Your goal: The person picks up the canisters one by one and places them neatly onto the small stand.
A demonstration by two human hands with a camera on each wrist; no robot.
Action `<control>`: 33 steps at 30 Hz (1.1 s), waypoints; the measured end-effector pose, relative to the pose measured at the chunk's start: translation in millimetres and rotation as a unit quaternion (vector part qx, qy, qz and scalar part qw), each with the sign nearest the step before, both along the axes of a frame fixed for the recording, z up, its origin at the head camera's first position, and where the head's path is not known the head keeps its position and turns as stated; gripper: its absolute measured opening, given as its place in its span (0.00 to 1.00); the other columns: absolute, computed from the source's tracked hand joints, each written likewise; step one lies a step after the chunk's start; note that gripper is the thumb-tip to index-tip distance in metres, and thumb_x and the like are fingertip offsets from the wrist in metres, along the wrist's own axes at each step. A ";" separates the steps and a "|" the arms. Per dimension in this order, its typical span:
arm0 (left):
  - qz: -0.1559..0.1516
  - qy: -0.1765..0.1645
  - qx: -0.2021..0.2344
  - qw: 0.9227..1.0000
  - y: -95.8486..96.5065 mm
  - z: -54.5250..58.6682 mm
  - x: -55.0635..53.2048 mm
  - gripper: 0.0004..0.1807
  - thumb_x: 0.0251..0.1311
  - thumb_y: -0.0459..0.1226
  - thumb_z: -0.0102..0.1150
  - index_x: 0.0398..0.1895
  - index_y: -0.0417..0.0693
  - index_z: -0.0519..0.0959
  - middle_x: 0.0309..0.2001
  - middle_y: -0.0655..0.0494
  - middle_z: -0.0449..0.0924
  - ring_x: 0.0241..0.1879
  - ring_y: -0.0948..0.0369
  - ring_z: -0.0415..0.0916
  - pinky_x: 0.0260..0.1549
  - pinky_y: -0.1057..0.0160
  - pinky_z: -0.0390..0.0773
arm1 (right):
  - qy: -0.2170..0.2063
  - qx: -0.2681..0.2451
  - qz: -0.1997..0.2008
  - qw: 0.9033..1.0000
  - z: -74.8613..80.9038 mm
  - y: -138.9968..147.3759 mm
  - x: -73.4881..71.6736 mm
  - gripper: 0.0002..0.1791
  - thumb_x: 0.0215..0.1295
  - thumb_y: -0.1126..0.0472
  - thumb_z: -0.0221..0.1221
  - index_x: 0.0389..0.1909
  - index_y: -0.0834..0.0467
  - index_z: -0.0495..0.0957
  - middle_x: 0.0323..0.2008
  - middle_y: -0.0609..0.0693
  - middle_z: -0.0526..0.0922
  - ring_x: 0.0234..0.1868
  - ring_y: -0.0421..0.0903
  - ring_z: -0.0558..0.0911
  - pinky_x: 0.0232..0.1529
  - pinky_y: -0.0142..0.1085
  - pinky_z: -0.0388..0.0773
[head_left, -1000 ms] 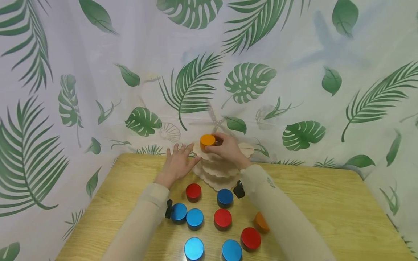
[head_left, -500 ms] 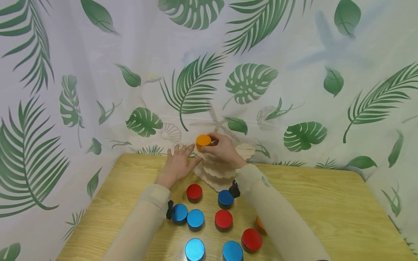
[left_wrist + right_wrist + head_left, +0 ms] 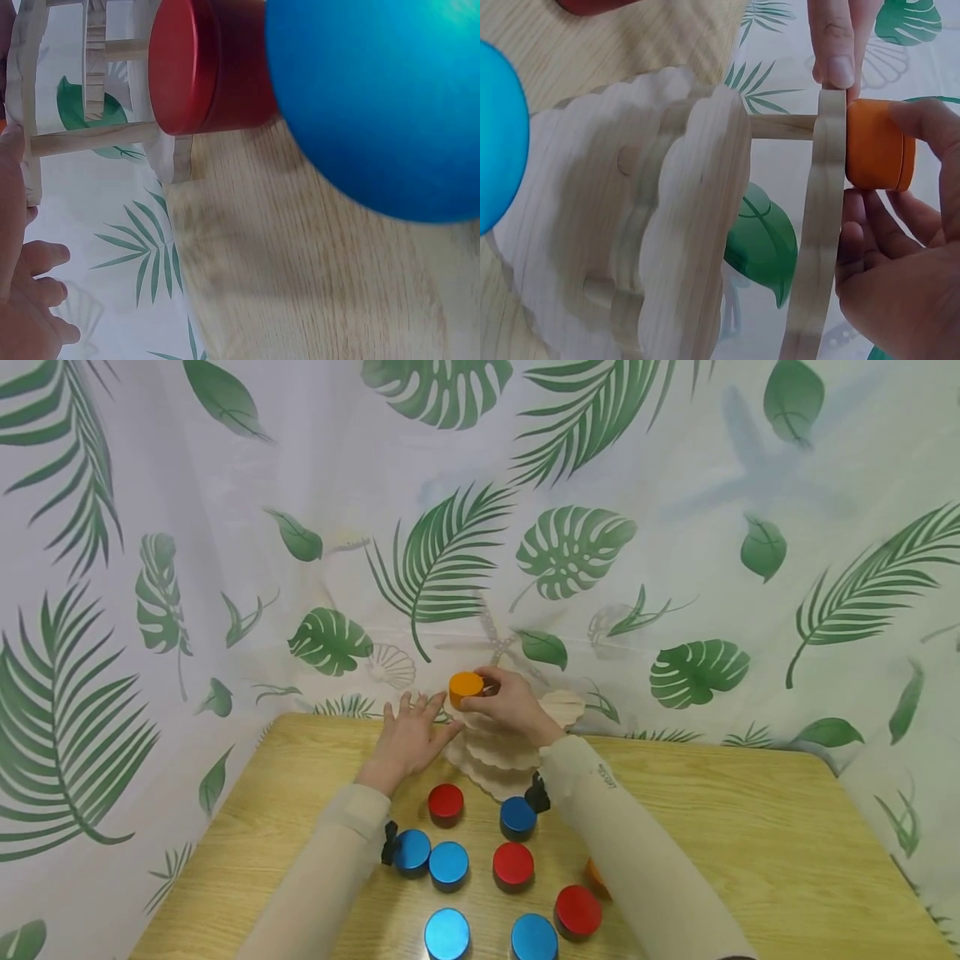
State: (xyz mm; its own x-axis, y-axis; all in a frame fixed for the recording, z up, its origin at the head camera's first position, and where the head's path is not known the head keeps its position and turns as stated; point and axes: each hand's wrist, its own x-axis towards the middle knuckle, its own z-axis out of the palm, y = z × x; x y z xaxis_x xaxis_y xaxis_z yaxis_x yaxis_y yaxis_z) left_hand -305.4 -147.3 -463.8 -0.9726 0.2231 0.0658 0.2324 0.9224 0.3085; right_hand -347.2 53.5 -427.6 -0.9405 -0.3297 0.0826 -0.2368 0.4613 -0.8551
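The right hand pinches a round, smooth orange tin between thumb and fingers, and this grip is closed firmly enough to hold it upright. The tin sits at the left part of the top tier of a pale wooden stand with scalloped edges, and its base looks to be touching that tier. The left hand grasps nothing: its fingers are spread, with the thumb side against the tier's edge, seemingly to steady it.

On the wood-grain table, in front of the stand, are a glossy round red tin and a dark blue round tin, with other red and lighter blue tins nearer the person; a second orange tin is partly hidden by the cream right sleeve.

The step in hand seems to be settling the held tin on the top tier. The next move likely calls for checking that its base lies flat, then loosening the right fingers gently, without nudging the stand
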 end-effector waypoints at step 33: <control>-0.011 0.007 -0.008 1.000 1.8 2.4 3.0 0.42 0.78 0.65 0.40 0.85 0.50 0.57 0.80 0.35 0.61 0.82 0.32 0.49 0.76 0.25 0.46 | -0.020 -0.040 0.047 0.998 -7.1 140.3 87.5 0.28 0.70 0.59 0.69 0.67 0.62 0.77 0.62 0.62 0.84 0.62 0.58 0.83 0.56 0.28 0.82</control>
State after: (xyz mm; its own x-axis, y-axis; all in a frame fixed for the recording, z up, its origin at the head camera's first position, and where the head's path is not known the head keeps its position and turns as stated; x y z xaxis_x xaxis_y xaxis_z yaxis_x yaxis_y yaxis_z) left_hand -302.4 -145.5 -461.4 -0.9664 0.2459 0.0747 0.2570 0.9218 0.2902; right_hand -259.7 193.8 -434.6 -0.9085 -0.4111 0.0755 -0.2410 0.3676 -0.8982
